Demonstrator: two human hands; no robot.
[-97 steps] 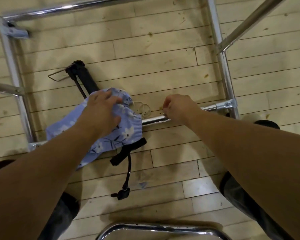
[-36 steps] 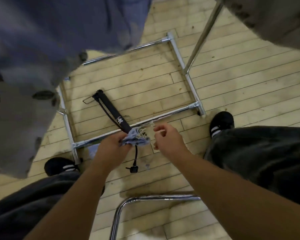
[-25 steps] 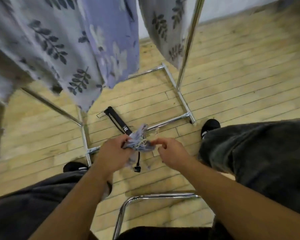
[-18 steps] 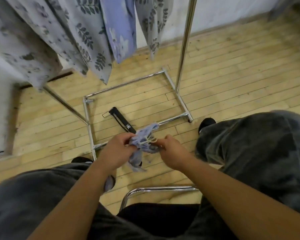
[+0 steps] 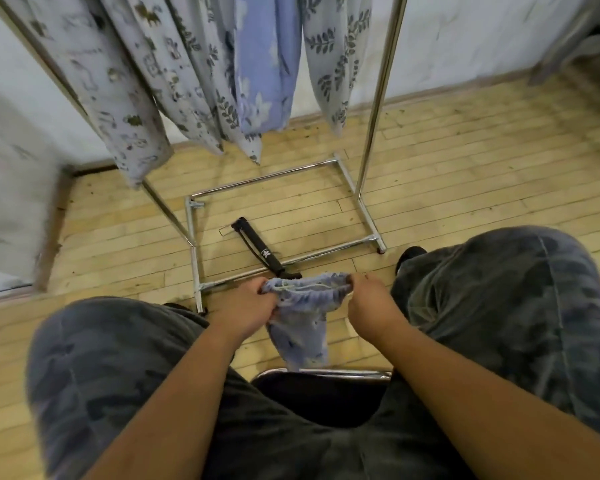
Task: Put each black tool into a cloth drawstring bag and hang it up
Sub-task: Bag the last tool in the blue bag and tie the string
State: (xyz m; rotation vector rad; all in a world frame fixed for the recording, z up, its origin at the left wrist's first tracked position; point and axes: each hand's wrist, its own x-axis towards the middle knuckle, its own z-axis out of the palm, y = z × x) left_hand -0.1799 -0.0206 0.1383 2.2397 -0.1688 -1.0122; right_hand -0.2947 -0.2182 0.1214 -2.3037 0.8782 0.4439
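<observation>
A light blue floral drawstring bag (image 5: 300, 323) hangs between my knees, its gathered mouth stretched wide. My left hand (image 5: 246, 308) grips the left side of the rim and my right hand (image 5: 371, 303) pinches the right side. A white cord lies across the rim. A black tool (image 5: 258, 247), long and slim with a strap, lies on the wooden floor just beyond the bag, across the rack's front base bar. Its near end is hidden behind the bag.
A chrome clothes rack (image 5: 371, 133) stands ahead with several cloth bags (image 5: 260, 64) hanging from it. Its rectangular base (image 5: 194, 258) rests on the floor. I sit on a chair with a chrome front edge (image 5: 326, 373). A white wall runs behind.
I have sat up from the floor, lifting the bag off the tool. The bunched bag mouth has been pulled open between both hands. The tool stays on the floor.
</observation>
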